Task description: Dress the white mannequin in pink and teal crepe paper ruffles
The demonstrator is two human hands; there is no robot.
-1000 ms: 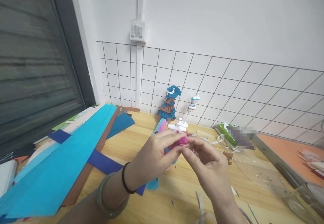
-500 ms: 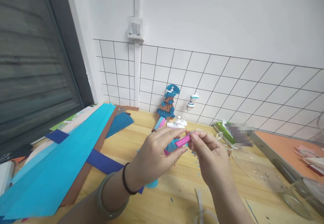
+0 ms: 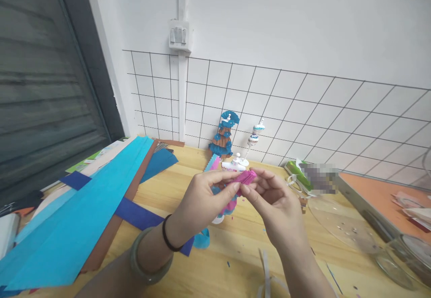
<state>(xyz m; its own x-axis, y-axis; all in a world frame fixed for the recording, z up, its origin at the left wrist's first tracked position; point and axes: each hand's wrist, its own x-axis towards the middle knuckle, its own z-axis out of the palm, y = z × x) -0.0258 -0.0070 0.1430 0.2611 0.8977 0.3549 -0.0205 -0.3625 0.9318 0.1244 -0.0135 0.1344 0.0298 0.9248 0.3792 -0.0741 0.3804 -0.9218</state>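
One piece of pink folded paper (image 3: 247, 177), held above the counter (image 3: 168, 190) between left hand (image 3: 202, 201) and right hand (image 3: 281, 206); the fingers of both pinch it.

Risks (judged, not seen): tearing, should the two pinches pull apart; folds springing loose, should either grip slacken; crushing of the pink-and-blue frilled piece (image 3: 230, 206) nearby, should the hands drop onto it.

Surface: wood-grained, with small paper scraps (image 3: 228, 264). At left, long turquoise paper (image 3: 84, 217) lying partly over brown paper (image 3: 105, 239), one dark blue strip (image 3: 141, 215) passing beneath the turquoise. At right, clear disc (image 3: 333, 219), glass jar (image 3: 397, 262), green packet (image 3: 296, 174) (part blurred).

Room: white wall (image 3: 303, 19) with black grid (image 3: 255, 66); switch box (image 3: 180, 36); dark slatted panel (image 3: 43, 86) at far left. Near the wall, one blue-and-brown paper-dressed figure (image 3: 223, 140), upright.
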